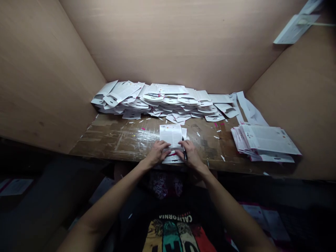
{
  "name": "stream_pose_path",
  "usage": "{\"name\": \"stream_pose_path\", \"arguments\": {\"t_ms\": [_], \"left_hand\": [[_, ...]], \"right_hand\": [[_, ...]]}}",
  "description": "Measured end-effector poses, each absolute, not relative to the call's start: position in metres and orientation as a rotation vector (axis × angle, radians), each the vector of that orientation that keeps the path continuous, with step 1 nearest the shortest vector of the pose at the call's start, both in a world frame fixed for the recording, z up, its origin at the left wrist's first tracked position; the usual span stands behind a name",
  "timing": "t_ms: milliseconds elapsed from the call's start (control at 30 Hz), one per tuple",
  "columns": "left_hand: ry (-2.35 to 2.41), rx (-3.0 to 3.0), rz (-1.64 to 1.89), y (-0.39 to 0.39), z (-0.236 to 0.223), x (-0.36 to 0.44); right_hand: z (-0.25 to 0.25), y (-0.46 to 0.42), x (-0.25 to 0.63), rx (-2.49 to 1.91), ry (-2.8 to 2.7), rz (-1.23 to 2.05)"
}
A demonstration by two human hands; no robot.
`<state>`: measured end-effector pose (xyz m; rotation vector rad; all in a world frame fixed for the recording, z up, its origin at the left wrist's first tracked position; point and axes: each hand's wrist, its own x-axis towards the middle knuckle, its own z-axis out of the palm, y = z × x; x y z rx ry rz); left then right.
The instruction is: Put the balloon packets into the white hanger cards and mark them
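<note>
Printed white card (170, 135) lies near the front edge of the bench (105, 141), roughly centred, on top of a small stack of similar cards (172, 159). Both hands sit on its lower part. Left hand (157, 153) is released, fingers spread and pressing down on the card, gripping nothing. Right hand (190, 154) is clenched around a black marker (184, 148), which stands tilted just beside the card's lower edge; its tip is too small to make out, and no fresh mark can be read. Step in hand looks like steadying one card with the marker ready. Next move seems to call for the left hand staying put while the marker tip comes onto the paper. Behind, a long heap of die-cut white cards (162, 101) runs along the back panel, and a neater stack of printed sheets (265, 140) sits at the right of the bench. Pink scraps (143, 128) and white scraps (198, 134) are scattered across the worn top. Wood panels (39, 70) enclose the bench on three sides.
</note>
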<state>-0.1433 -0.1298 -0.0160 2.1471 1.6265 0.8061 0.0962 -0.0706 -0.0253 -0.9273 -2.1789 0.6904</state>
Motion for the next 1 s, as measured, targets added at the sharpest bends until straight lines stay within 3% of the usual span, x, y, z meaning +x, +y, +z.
{"name": "stream_pose_path", "arguments": {"t_ms": [133, 300, 633, 867, 1000], "left_hand": [[1.571, 2.144, 0.745, -0.135, -0.009, -0.146], [1.566, 2.346, 0.517, -0.159, -0.012, -0.145], [1.667, 2.097, 0.828, -0.147, -0.022, -0.132], [1.682, 2.251, 0.725, -0.134, -0.015, -0.137], [1.995, 2.276, 0.862, -0.084, 0.011, -0.188]], "right_hand": [[-0.023, -0.072, 0.106, -0.775, -2.253, 0.745], [-0.029, -0.091, 0.124, -0.72, -2.541, 0.413], [-0.028, -0.086, 0.105, -1.126, -2.381, 0.541], [-0.04, -0.095, 0.073, -1.137, -2.41, 0.186], [-0.055, -0.097, 0.069, -1.13, -2.431, 0.163]]}}
